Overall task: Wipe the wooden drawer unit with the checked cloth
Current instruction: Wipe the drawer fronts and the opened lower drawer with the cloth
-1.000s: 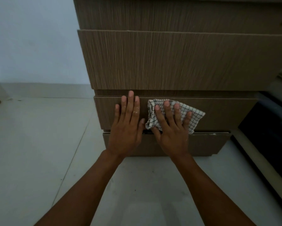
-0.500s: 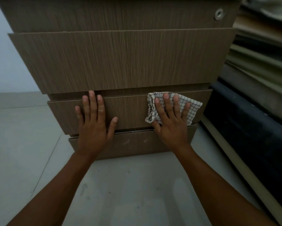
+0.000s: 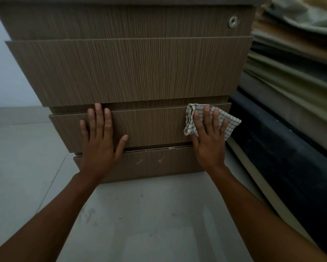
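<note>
Cloth at the drawer's right end

Right hand, fingers spread, presses the checked cloth flat on the wooden drawer unit. Left hand, splayed and empty, braces that drawer front. I should keep pressure even and overlap strokes.

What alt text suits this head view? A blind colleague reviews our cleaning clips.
The right hand presses a white, dark-checked cloth flat against the right end of a brown wood-grain drawer unit's third drawer front, while the left hand rests flat further left.

Checked cloth crumpled, flat vs drawer unit – lower-drawer rt end.
</note>
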